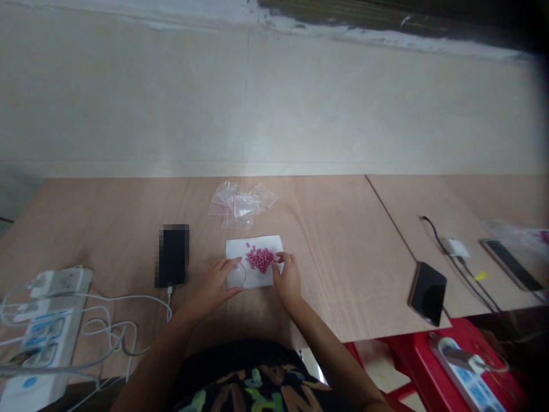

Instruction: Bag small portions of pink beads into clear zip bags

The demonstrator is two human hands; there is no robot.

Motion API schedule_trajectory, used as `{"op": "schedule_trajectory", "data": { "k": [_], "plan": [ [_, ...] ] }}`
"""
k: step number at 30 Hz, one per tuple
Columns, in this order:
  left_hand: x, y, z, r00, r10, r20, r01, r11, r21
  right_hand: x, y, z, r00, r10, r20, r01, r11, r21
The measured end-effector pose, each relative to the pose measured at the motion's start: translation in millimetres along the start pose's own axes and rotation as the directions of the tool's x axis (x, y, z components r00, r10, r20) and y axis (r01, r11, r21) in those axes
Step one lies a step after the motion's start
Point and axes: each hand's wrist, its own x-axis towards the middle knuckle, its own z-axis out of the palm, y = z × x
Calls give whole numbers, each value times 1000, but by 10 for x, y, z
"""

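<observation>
A loose pile of small pink beads [259, 258] lies on a white sheet of paper [268, 241] in front of me. Over the paper's left end, the thumb and fingers of my left hand [218, 279] curve around a small clear zip bag [235, 277]. The bag's red seal line bows toward the beads. At the right edge of the pile is my right hand [289, 280], its thumb and index finger bent together around beads there. How many beads sit between those fingertips is too small to make out.
Several clear zip bags [242, 205] lie beyond the paper. A black phone [175, 256] with a white cable is at left, near a power strip [47, 337]. Another phone [428, 293] rests at right, above a red stool [422, 363].
</observation>
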Motion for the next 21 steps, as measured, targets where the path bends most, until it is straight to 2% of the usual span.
{"op": "schedule_trajectory", "data": {
  "k": [3,6,10,13,15,19,21],
  "plan": [
    [5,2,-11,1000,-18,11,18,1000,-5,87,214,11,999,4,39,-1,996,-85],
    [7,-2,-12,1000,-19,6,20,999,-25,116,283,-4,997,6,72,-1,998,-63],
    [18,5,3,1000,-21,11,21,1000,-6,41,89,-72,999,-26,40,24,999,41],
    [40,2,35,1000,19,2,-19,1000,0,-69,-161,-75,975,-166,147,138,973,184],
    [56,-12,61,999,32,-7,-32,999,0,-111,-247,-47,963,-189,193,142,961,236],
    [76,-42,80,1000,14,-25,-13,999,30,-58,-87,11,998,-42,36,38,993,115],
    [78,-36,69,1000,6,-19,-5,999,33,1,64,35,1000,-16,10,16,1000,13]
  ]
}}
